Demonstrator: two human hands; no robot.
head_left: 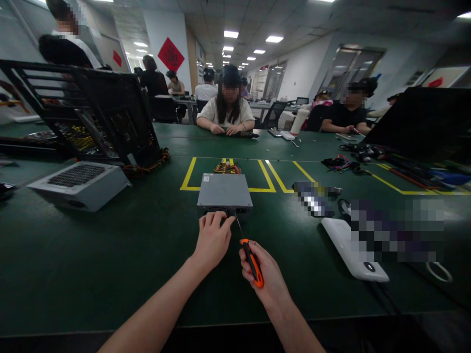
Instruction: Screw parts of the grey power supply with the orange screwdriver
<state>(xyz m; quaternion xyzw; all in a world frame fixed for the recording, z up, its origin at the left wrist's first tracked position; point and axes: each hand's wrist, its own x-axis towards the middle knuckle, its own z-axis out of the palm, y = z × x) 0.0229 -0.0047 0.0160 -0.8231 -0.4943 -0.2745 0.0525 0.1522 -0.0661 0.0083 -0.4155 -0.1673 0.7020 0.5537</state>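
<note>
Gray power supply (225, 190) sits mid-bench, set back from the near edge of the green bench (147, 279), over the near line of a yellow tape outline (189, 174); its colored wires (227, 168) bunch behind it, on the far-edge side

Left hand (212, 240): fingers bent against the near face of the supply, thumb out toward the screwdriver tip; can't tell if they pinch anything

Right hand (267, 272): fingers wrapped round the orange-black handle of a screwdriver (253, 264), shaft angled up and left to the supply's near face; can't tell if the tip is seated

Toward the bench's left edge: second power supply (85, 184), grilled face up, in front of a tilted black PC case (110, 115)

Toward the near right corner: white device (348, 245), well apart from both hands; cable bundle (342, 164) further back on that side

Co-worker (228, 110) at far edge, both hands on the bench
</note>
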